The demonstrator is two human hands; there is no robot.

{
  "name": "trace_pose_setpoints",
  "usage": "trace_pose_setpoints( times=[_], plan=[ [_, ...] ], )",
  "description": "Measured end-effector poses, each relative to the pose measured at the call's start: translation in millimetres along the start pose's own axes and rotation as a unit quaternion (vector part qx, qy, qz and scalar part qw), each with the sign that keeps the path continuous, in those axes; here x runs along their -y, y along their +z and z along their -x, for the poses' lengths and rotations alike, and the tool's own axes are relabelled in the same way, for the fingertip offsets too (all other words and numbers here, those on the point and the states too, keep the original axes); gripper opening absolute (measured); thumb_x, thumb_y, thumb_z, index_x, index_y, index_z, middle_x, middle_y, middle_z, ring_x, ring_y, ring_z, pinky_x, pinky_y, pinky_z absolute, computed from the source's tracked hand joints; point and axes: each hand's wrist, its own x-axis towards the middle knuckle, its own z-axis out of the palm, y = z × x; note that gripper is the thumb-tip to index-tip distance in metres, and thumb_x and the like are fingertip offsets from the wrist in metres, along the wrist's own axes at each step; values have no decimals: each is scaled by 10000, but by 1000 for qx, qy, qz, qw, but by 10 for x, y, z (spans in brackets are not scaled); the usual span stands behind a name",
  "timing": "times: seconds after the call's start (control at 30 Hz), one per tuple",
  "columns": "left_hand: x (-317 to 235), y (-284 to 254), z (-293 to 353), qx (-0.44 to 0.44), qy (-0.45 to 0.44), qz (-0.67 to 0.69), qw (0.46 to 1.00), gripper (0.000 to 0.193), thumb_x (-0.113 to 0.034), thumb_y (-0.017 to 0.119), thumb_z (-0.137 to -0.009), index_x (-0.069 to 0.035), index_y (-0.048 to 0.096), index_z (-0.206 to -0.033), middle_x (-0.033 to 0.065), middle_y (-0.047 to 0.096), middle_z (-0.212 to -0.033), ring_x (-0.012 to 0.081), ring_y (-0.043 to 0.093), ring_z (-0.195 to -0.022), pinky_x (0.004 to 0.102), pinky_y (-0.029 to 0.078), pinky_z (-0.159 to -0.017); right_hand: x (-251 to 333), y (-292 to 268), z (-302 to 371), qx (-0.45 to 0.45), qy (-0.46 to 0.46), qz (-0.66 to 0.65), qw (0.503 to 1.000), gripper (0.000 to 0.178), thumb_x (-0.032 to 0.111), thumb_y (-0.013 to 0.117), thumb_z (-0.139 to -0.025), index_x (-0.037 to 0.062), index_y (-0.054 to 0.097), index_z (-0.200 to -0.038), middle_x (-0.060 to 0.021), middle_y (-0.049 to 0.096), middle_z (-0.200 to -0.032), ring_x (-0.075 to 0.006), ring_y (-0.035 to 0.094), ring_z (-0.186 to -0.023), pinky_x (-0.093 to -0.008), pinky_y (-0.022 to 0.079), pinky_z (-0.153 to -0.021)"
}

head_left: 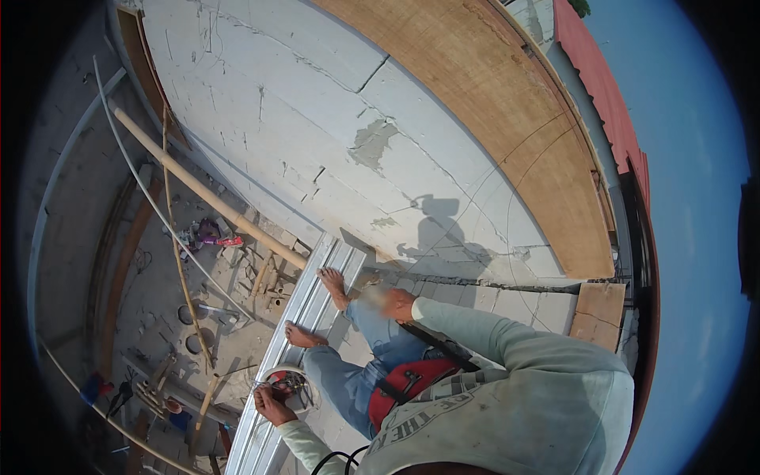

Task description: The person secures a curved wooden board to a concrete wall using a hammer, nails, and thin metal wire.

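My left hand (pixel 274 404) is beside a round white bucket (pixel 315 398) filled with a jumble of small tools and cords (pixel 294 382). Its fingers are curled together at the bucket's near side, and whatever lies between them is too small to name. My right hand (pixel 398 305) is in front of my knee, close to the white wall. A pale blur covers its fingertips, so I cannot see what it holds. Both bare feet (pixel 305 336) rest on long silver metal channels (pixel 273 352). A red pouch (pixel 408 388) with dark straps sits at my waist.
A white block wall (pixel 317 103) with a wooden board (pixel 475 87) above rises ahead. On the left, past the metal channels' edge, the ground drops to a lower floor with rubble (pixel 273 281). A bamboo pole (pixel 206 194) and a thin pale pipe (pixel 154 202) slant across there.
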Motion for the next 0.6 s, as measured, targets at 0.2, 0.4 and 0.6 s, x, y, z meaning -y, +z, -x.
trace_pose_setpoints(
  times=[0.2, 0.4, 0.6],
  plan=[
    [-1696, 1795, 213, 248, 168, 10, 954, 108, -170, 531, -915, -67, 501, -930, 151, 662, -909, 211, 655, -800, 301, 529, -682, -916, -149, 527, -221, 21, 16, 975, 292, 273, 640, -787, -15, 633, -836, -166, 654, -666, -257, 658, -572, -386, 540, -591],
    [-2002, 4129, 812, 577, 195, -63, 791, 85, -102, 606, -848, -30, 597, -892, 192, 507, -1310, 253, 444, -1240, 387, 342, -1012, -1659, 95, 747, -190, 11, 216, 958, 318, 227, 718, -677, 180, 676, -989, -142, 628, -881, -316, 643, -820, -435, 521, -773],
    [-1574, 5159, 1206, 671, 199, -154, 697, 87, -70, 653, -822, -49, 619, -899, 152, 472, -1360, 274, 387, -1306, 406, 319, -1051, -1328, -76, 1446, -386, 89, -389, 832, 280, 193, 691, -731, 18, 618, -936, -148, 612, -736, -265, 625, -598, -392, 510, -548]
  ],
)
